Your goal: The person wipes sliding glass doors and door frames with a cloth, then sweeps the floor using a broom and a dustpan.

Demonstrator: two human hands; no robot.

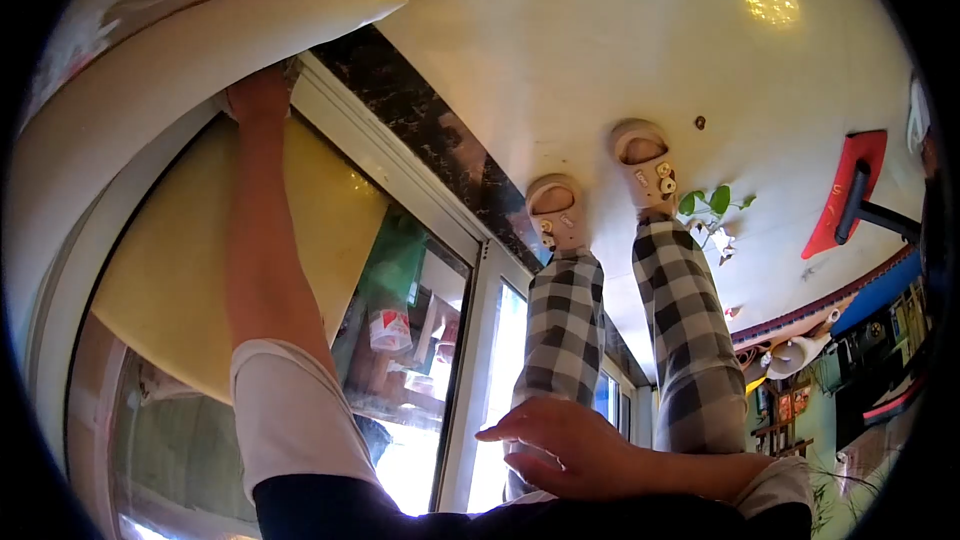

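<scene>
My left arm stretches along the glass of a framed door [385, 175]. At its far end my left hand [262, 95] is closed at the frame's corner, beside a large pale curved surface [220, 30]. A pale, crumpled bit of something I cannot make out shows at both sides of this hand; its fingertips are hidden. My right hand [565, 448] hangs in front of my checked trousers [690, 340], fingers bent but apart, holding nothing. Through the glass, a yellow round surface [190, 250] shows behind my left forearm.
My feet, in pink clogs [560, 215], stand on the pale floor [560, 50] near a dark marble strip [430, 110]. To the right are a green-leaved plant [718, 200], a red floor squeegee or broom head [832, 195], and shelves with mixed items [785, 410].
</scene>
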